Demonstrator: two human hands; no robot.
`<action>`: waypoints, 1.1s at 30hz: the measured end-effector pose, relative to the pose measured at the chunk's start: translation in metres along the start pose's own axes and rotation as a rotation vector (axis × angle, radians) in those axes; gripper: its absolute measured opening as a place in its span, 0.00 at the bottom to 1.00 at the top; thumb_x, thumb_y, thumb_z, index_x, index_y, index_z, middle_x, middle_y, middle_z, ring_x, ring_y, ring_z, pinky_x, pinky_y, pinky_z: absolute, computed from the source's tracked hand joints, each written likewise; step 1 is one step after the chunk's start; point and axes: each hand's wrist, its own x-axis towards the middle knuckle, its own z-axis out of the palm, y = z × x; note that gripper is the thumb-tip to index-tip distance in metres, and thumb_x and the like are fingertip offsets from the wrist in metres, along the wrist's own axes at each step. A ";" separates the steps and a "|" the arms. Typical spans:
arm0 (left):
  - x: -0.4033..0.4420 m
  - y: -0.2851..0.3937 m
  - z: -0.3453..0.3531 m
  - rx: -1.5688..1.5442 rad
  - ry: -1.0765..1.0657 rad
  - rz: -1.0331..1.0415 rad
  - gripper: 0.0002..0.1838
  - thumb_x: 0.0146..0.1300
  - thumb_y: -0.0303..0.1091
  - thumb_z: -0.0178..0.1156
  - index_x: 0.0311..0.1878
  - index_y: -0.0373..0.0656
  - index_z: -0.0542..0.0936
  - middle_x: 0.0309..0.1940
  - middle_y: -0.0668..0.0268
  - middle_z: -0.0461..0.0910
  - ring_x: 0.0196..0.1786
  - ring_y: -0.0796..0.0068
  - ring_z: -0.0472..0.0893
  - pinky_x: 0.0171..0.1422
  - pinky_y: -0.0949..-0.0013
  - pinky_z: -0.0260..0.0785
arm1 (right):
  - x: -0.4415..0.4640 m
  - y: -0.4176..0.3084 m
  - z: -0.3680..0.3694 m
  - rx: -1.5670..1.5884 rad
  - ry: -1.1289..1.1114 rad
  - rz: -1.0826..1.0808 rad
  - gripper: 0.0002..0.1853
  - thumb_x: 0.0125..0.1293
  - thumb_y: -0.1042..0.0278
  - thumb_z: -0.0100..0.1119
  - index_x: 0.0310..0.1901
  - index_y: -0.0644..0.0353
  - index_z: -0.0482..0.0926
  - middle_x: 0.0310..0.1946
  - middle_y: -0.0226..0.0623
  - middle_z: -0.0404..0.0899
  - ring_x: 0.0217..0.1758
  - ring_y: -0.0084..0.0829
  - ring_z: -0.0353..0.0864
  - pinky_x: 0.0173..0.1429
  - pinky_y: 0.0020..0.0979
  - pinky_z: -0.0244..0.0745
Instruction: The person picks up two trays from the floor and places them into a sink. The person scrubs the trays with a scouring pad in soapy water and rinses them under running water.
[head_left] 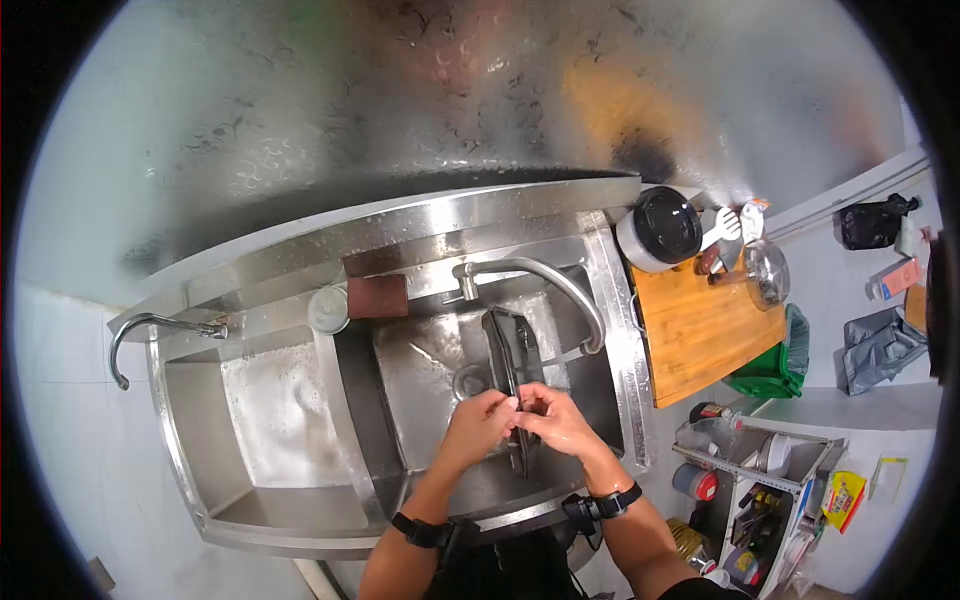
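Note:
A dark, flat tray-like object stands on edge in the right basin of the steel sink. My left hand is closed at its near part, the fingertips pressed on its upper edge. Beside it, my right hand has its fingers curled on the same edge, and the fingertips of both hands nearly touch. Over the right basin arches a curved steel faucet. The drain shows just left of the dark object.
A second faucet is by the left basin. A brown sponge block and a round container lie on the sink ledge. To the right are a wooden board, a black-lidded pot and a shelf rack.

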 end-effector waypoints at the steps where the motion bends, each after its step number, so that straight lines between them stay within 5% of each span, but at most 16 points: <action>1: 0.000 0.002 0.006 0.064 0.025 0.037 0.13 0.72 0.38 0.59 0.39 0.35 0.81 0.25 0.66 0.82 0.27 0.80 0.80 0.32 0.73 0.72 | -0.003 0.000 -0.004 -0.051 0.021 0.018 0.14 0.66 0.74 0.66 0.53 0.63 0.79 0.38 0.26 0.82 0.40 0.17 0.79 0.47 0.23 0.73; 6: -0.007 -0.002 0.019 0.100 0.058 0.129 0.10 0.69 0.33 0.62 0.39 0.34 0.81 0.25 0.64 0.83 0.28 0.80 0.81 0.32 0.71 0.72 | -0.022 -0.008 -0.010 0.069 0.029 0.078 0.15 0.65 0.72 0.67 0.52 0.65 0.81 0.38 0.27 0.82 0.37 0.16 0.76 0.41 0.22 0.71; 9: -0.017 -0.008 0.017 0.343 0.210 0.259 0.10 0.65 0.33 0.62 0.36 0.35 0.80 0.24 0.58 0.83 0.27 0.70 0.83 0.34 0.64 0.74 | -0.027 0.009 -0.015 0.024 0.124 0.068 0.14 0.64 0.73 0.67 0.50 0.66 0.81 0.36 0.25 0.79 0.36 0.16 0.75 0.39 0.22 0.70; 12: -0.028 -0.021 -0.008 0.669 0.438 0.230 0.10 0.57 0.34 0.63 0.34 0.36 0.80 0.26 0.50 0.82 0.32 0.49 0.84 0.37 0.53 0.74 | -0.033 0.014 -0.023 0.018 0.282 0.040 0.12 0.63 0.76 0.64 0.48 0.65 0.81 0.34 0.22 0.76 0.35 0.15 0.73 0.39 0.22 0.69; 16: -0.035 -0.060 -0.066 0.718 0.571 -0.123 0.17 0.56 0.37 0.60 0.46 0.36 0.81 0.41 0.47 0.84 0.48 0.44 0.83 0.53 0.48 0.75 | -0.049 0.024 -0.055 0.040 0.356 -0.032 0.09 0.60 0.79 0.57 0.43 0.62 0.80 0.33 0.22 0.75 0.37 0.15 0.72 0.43 0.20 0.67; 22: -0.027 -0.120 -0.109 0.735 0.634 -0.263 0.35 0.58 0.42 0.61 0.65 0.28 0.71 0.62 0.44 0.75 0.67 0.45 0.73 0.70 0.52 0.67 | -0.084 0.011 -0.079 0.145 0.531 -0.079 0.08 0.63 0.77 0.56 0.43 0.63 0.81 0.36 0.26 0.81 0.38 0.19 0.77 0.46 0.24 0.72; 24: -0.020 -0.135 -0.117 0.659 0.555 -0.283 0.36 0.58 0.43 0.62 0.67 0.31 0.72 0.61 0.44 0.76 0.66 0.46 0.75 0.71 0.53 0.67 | -0.102 0.003 -0.087 0.165 0.677 -0.122 0.08 0.65 0.75 0.56 0.43 0.64 0.81 0.37 0.28 0.83 0.38 0.20 0.79 0.46 0.24 0.72; 33: 0.018 -0.171 -0.068 0.021 0.378 -0.297 0.33 0.68 0.57 0.59 0.61 0.34 0.77 0.50 0.54 0.84 0.51 0.60 0.83 0.58 0.62 0.73 | -0.121 0.005 -0.123 0.504 0.560 -0.147 0.14 0.74 0.62 0.56 0.47 0.66 0.82 0.40 0.40 0.87 0.38 0.32 0.87 0.49 0.33 0.82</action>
